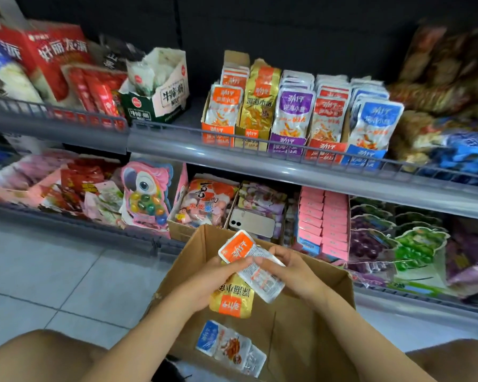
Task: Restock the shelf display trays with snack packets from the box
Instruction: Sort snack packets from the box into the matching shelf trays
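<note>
Orange snack packets (250, 264) sit pinched between the left grip (204, 282) and right grip (293, 268) over the cardboard box (315, 312) — the left apparently also clutching a yellow packet (232, 296) — so the slick stack may fan apart and drop on the lift to the orange display tray (218, 133).
</note>
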A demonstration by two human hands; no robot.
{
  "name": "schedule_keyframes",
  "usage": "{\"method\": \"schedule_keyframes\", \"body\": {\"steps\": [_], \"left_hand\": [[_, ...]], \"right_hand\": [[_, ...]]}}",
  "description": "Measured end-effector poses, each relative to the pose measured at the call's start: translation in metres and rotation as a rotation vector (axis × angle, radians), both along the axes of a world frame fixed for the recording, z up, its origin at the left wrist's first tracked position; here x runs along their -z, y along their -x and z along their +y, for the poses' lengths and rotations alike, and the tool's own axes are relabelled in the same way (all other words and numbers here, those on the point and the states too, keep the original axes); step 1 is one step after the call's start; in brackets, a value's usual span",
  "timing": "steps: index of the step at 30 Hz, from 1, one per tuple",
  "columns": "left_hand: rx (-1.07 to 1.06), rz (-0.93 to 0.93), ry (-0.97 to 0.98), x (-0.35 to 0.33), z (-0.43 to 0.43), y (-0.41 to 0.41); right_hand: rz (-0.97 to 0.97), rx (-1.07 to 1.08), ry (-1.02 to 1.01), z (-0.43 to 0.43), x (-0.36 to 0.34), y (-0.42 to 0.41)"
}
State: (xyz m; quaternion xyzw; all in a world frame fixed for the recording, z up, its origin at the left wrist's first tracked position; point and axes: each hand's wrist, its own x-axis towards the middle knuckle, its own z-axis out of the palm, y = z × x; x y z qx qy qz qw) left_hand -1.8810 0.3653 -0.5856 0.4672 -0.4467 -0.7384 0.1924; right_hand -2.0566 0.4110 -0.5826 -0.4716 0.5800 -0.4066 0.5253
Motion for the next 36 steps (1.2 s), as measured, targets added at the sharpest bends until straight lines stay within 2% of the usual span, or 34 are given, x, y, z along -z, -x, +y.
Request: {"method": "schedule_keyframes", "body": {"steps": [5, 8, 13, 16, 19, 23, 28, 31, 36], "left_hand": [[-0.204, 0.092, -0.055, -0.018, -0.005, 0.001], [-0.259, 0.145, -0.039, -0.022, -0.009, -0.002], [-0.195, 0.245, -0.017, -0.037, -0.004, 0.011], [-0.147, 0.245, 0.073, -0.045, -0.007, 0.011], [-0.195, 0.156, 0.101, -0.047, -0.012, 0.004], [-0.198, 0.129, 0.093, -0.054, -0.025, -0.014], [-0.175, 0.135, 0.178, -0.083, -0.043, -0.031], [-0.176, 0.180, 0.208, -0.103, -0.051, -0.036], [-0.174, 0.221, 0.257, -0.130, -0.067, -0.045]], "right_hand": [[-0.200, 0.246, 0.000, -0.002, -0.008, 0.002], [-0.141, 0.325, 0.049, -0.004, -0.015, 0.005], [-0.044, 0.177, 0.134, -0.007, -0.026, -0.015], [0.012, 0.069, 0.114, -0.010, -0.037, -0.025], [0.028, 0.106, 0.148, -0.018, -0.047, -0.025], [0.100, 0.160, 0.238, -0.036, -0.065, -0.017], [-0.171, 0.096, 0.128, -0.063, -0.095, -0.017], [-0.227, 0.099, 0.121, -0.079, -0.114, -0.023], [-0.430, 0.094, 0.089, -0.100, -0.142, -0.027]]}}
